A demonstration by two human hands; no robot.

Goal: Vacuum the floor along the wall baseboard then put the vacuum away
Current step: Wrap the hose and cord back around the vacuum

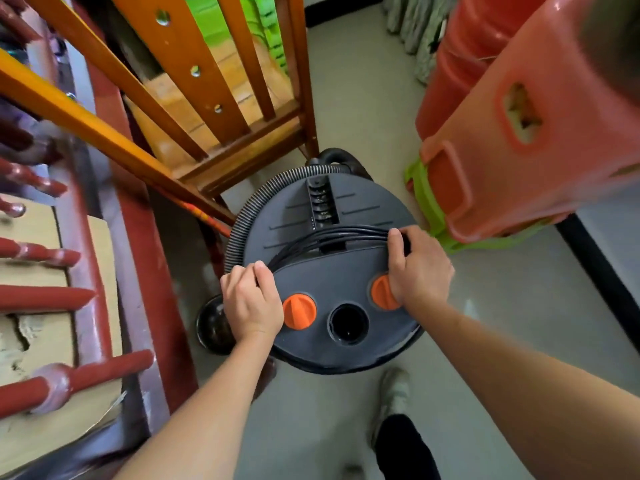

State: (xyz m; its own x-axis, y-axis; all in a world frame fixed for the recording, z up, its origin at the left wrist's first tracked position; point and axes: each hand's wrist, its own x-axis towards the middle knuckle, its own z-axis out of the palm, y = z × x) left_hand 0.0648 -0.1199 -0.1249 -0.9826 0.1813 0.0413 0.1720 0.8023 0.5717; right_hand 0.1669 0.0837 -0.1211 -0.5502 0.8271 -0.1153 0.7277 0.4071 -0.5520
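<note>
A canister vacuum with a dark grey lid is seen from above, standing on the pale floor in a narrow gap between furniture. A bundle of black power cord is laid across the lid from rim to rim. Its left end is gripped by the left hand, with the fingers curled round the strands at the lid's edge. Its right end is gripped by the right hand, with the fingers closed over the cord. The palm of that hand partly covers an orange knob. A second orange knob is exposed just beside the left hand, and a round black opening is set between the two knobs. A ribbed grey hose is curved round the left and far side of the lid.

A tilted wooden chair is seen just beyond the vacuum. Stacked red plastic stools are seen to the right, above a green stool. A black baseboard runs along the right wall. A red wooden railing and cardboard are seen at the left.
</note>
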